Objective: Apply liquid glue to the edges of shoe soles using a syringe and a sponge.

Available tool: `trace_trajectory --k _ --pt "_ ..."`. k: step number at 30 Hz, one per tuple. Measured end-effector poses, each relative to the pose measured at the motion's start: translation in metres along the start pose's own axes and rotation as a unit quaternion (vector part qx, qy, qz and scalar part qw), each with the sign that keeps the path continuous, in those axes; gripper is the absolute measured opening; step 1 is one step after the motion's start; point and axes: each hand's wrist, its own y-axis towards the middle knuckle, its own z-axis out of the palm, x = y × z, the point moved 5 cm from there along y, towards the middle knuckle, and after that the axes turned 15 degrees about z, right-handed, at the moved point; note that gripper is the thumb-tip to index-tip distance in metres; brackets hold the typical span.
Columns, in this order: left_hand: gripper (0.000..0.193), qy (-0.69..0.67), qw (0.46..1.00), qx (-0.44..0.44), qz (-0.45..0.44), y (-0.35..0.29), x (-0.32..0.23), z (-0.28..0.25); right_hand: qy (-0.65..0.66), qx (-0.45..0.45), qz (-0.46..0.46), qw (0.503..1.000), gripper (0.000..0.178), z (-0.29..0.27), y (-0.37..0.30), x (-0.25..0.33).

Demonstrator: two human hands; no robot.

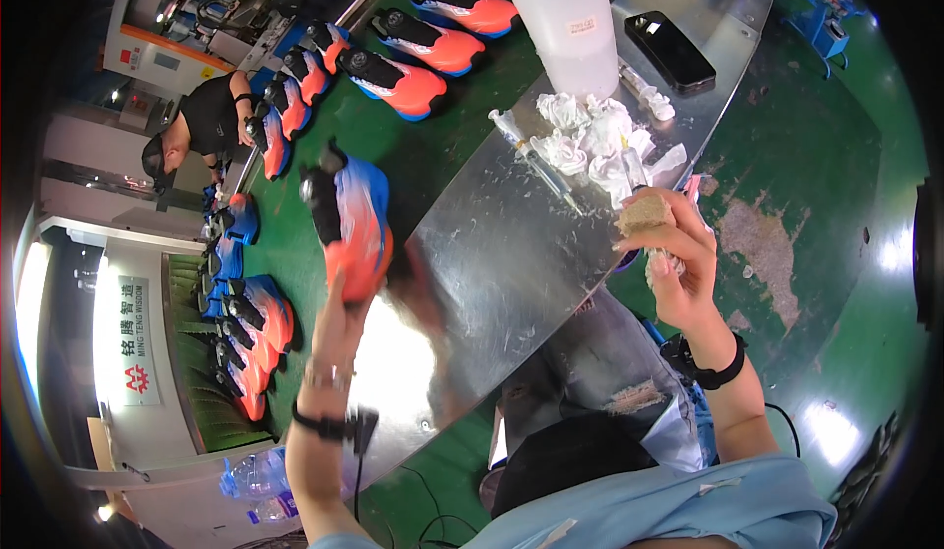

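Observation:
My left hand [340, 319] is closed round the toe of an orange and blue sports shoe [362, 200] with a dark opening, held above the metal tabletop [472, 254]. The shoe's heel points away from me, and the hand and shoe are slightly blurred. Off the table's near right edge, my right hand [690, 272] grips a tan, rough-looking block [645, 215] between thumb and fingers. Something pale and crumpled [661, 262] also shows in that palm; its kind I cannot make out. Crumpled white tissues [590, 141] and a syringe [543, 168] lie beyond the right hand.
A translucent white bottle [565, 33] and a black phone [671, 53] stand and lie at the table's far end. Several matching shoes [393, 82] line the green conveyor belt [433, 141]. At the far left a person [202, 121] leans over shoes. Plastic bottles [258, 475] sit lower left.

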Motion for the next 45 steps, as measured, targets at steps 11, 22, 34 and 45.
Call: trace_trajectory --k 11,22,34,45 --pt "0.044 0.021 0.975 -0.116 -0.190 -0.329 -0.022 -0.079 -0.134 0.012 -0.002 0.991 0.012 0.032 0.000 -0.016" --pt "0.029 0.424 0.888 -0.089 0.152 -0.250 -0.094 -0.130 -0.133 0.007 0.020 0.991 0.017 0.036 -0.002 -0.012" --pt "0.045 0.214 0.728 0.296 0.580 -0.143 -0.145 0.092 0.490 0.365 0.135 0.780 0.036 0.083 -0.032 0.150" --pt "0.066 0.307 0.628 0.363 0.616 -0.150 -0.145 0.108 0.526 0.363 0.163 0.752 0.034 0.086 -0.036 0.155"
